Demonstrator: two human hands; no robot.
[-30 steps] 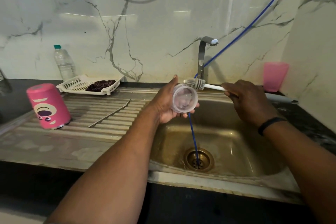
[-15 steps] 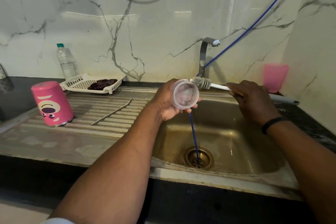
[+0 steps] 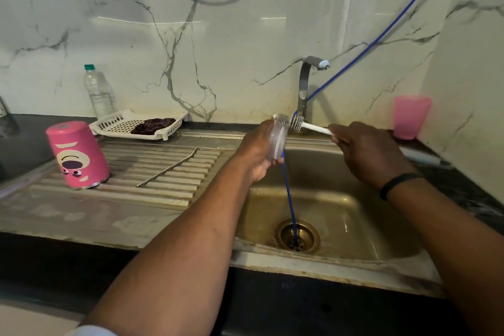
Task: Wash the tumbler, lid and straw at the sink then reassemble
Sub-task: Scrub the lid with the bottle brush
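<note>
- Pink tumbler (image 3: 78, 155) parked upside down on the table, well left of the left hand (image 3: 257, 154); looks rigid and slick when wet, best gripped round the body.
- White basket (image 3: 136, 124) beyond it, holding a dark cloth.
- Clear lid (image 3: 276, 142) clasped edge-on in curled left fingers over the sink (image 3: 354, 213); light, slippery, hold by the rim.
- Right hand (image 3: 365, 151) wrapped round the brush (image 3: 296, 123) handle, bristles at the lid's top edge.
- Metal straw (image 3: 167, 167) lying between tumbler and left hand; thin, stiff, likely to roll.

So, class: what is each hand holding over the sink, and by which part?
Left hand grips the clear lid by its rim; right hand holds the white brush by its handle.
</note>
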